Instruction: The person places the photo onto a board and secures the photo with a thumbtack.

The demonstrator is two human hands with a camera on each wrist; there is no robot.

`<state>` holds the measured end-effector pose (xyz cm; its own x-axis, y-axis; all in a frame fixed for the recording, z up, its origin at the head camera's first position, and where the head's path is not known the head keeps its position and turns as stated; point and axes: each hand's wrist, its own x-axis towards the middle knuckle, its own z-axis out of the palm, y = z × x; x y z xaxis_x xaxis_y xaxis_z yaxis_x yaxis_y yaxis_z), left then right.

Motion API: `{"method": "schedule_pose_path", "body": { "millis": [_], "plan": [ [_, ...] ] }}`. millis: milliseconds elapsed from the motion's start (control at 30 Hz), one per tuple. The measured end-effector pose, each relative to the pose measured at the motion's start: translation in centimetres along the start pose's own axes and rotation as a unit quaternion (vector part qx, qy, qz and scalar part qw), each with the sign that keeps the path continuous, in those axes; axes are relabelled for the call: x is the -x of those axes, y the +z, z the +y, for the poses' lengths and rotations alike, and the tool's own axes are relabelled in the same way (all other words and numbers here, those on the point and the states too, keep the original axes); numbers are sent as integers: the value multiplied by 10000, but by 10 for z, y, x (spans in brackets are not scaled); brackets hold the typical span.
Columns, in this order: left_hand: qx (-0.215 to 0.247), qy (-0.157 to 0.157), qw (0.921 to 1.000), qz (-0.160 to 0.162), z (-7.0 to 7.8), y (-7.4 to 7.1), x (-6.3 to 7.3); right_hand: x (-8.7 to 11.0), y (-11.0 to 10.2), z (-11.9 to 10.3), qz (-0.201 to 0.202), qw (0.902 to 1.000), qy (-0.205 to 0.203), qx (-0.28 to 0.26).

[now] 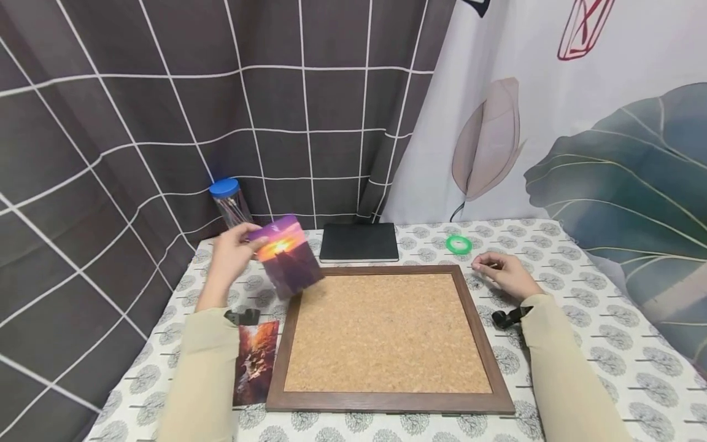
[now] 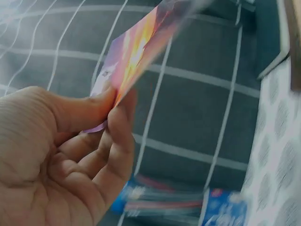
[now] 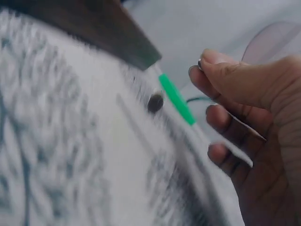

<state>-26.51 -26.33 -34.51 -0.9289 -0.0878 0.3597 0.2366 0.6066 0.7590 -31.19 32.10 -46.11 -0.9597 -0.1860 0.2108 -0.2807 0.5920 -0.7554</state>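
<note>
Blue-lidded jar [image 1: 233, 202] holds thin sticks [image 1: 237, 212]; left hand [image 1: 229, 255] pinches photo [image 1: 288, 258].

Left wrist view: photo [image 2: 134, 54] cropped, jar [image 2: 160, 203] blurred

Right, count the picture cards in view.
2: the sunset card, pinched in the left hand, and the orange-and-dark card, lying on the tablecloth left of the corkboard, partly behind the left sleeve. Others could be hidden beneath it.
</note>
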Motion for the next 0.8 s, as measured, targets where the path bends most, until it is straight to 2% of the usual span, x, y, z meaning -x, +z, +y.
{"method": "schedule_pose_path", "body": {
  "millis": [67,167,333,500,800],
  "plan": [
    [121,-72,9985,-535,4,16,0,0,-2,-10,5,9999,-122,-23],
    [224,-197,9905,-1342,7,40,1,-3,-2,-33,-77,9992,-388,80],
    [412,-312,9732,-2241,8,75,5,-20,12,-81,-322,9950,-901,283],
    [259,-175,9611,-2744,6,95,12,-45,46,-122,-758,9855,-1501,215],
    [-299,-31,9455,-3243,1,109,18,-70,124,-176,-1596,9696,-1836,-257]
  ]
}}
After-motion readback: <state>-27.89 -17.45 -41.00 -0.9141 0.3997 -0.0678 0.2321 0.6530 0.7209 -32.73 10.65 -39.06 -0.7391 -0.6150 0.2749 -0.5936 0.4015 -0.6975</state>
